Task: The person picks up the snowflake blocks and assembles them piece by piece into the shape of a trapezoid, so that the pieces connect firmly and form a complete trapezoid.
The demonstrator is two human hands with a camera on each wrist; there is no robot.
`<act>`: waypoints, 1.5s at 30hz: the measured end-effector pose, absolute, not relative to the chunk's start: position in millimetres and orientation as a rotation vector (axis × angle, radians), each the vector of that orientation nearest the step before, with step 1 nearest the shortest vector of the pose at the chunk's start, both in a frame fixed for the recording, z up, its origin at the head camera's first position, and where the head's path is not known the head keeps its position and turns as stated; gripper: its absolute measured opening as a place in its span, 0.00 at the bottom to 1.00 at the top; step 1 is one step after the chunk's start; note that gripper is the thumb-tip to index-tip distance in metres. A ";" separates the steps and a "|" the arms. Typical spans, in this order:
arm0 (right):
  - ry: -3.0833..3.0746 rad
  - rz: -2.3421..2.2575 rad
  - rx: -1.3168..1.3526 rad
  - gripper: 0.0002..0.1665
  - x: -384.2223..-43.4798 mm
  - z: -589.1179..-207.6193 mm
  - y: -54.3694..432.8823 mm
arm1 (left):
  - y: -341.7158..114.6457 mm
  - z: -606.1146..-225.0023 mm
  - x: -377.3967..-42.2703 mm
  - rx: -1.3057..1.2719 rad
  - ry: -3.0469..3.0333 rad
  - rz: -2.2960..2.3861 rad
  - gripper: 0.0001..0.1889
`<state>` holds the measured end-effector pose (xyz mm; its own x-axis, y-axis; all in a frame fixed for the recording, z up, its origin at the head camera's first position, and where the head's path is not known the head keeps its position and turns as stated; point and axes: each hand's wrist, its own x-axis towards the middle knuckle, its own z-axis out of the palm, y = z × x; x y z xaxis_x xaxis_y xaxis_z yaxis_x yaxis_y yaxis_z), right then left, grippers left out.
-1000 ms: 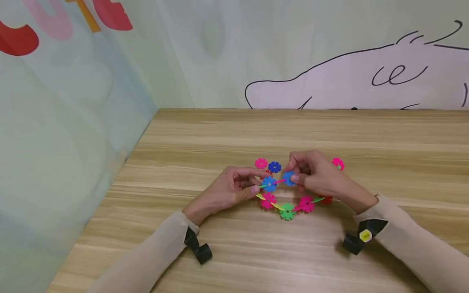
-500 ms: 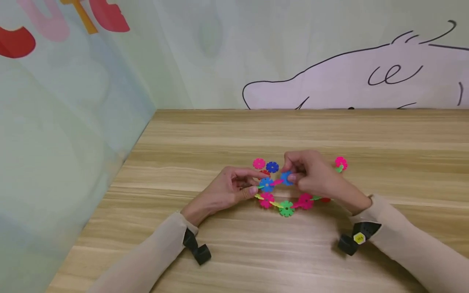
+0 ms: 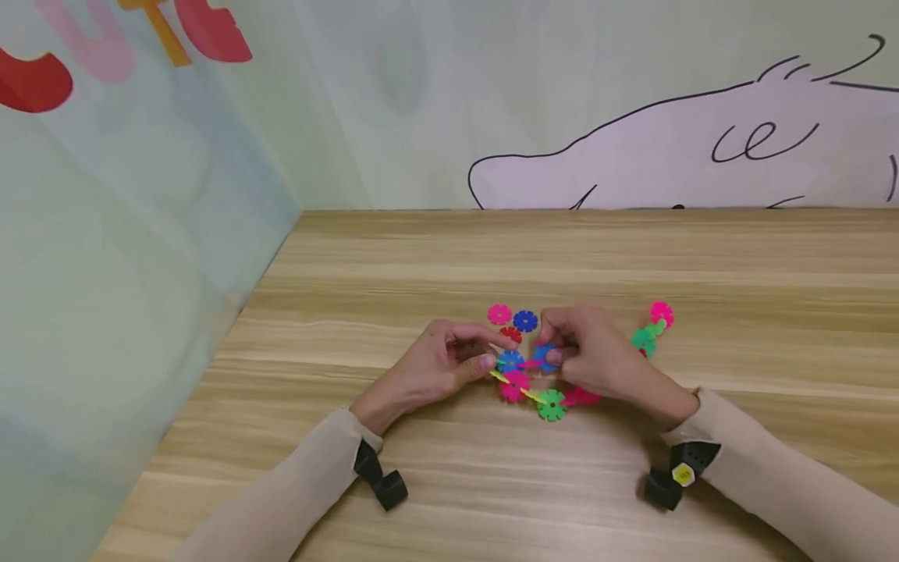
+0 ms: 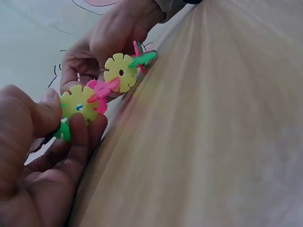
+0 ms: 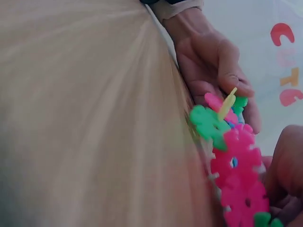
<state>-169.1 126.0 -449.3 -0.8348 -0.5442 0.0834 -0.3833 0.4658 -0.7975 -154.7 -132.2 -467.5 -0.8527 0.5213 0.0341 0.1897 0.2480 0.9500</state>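
In the head view a chain of notched plastic flower discs loops between the two hands. My left hand [image 3: 435, 367] pinches the chain at its left bend, its thumb and fingers on a yellow flower disc [image 4: 78, 101] in the left wrist view. With thumb and index finger, my right hand [image 3: 607, 351] holds a blue flower disc [image 3: 543, 359], partly hidden by the thumb. A pink disc links it to a second blue disc [image 3: 510, 362] beside the left fingertips. The lower side shows a pink disc [image 3: 515, 386] and a green disc [image 3: 552, 405], then passes behind the right hand.
Beyond the hands lie a loose pink disc [image 3: 499, 314], a dark blue disc [image 3: 525, 321] and a red disc [image 3: 510, 335]. The chain's far end, a pink disc [image 3: 662, 314], sits right of the right hand. A wall meets the wooden table [image 3: 393, 265] at the back and left.
My right hand has moved a little left and toward the body, lowering the blue discs nearer the chain's front side. Teal discs now show right of it. My left hand has barely moved.
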 end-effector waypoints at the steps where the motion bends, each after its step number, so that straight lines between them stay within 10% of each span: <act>1: 2.518 -1.302 -0.810 0.17 -168.3 -449.4 126.2 | -131.3 -467.1 -154.9 0.648 2.252 1.626 0.12; 19: 2.550 -1.367 -0.628 0.10 -179.7 -438.7 146.3 | -132.5 -468.8 -154.3 0.608 2.112 1.712 0.27; 33: 2.575 -1.250 -0.755 0.11 -180.2 -435.9 150.9 | -135.8 -468.5 -149.9 0.559 2.330 1.638 0.11; 45: 2.848 -1.208 -0.874 0.19 -153.7 -441.3 151.1 | -139.7 -468.7 -142.0 0.420 2.282 1.751 0.21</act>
<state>-153.7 151.1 -441.3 -0.8498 -0.4535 0.2686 -0.5083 0.5703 -0.6453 -142.0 -139.7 -468.7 -0.9314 0.3639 -0.0110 0.0835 0.2430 0.9664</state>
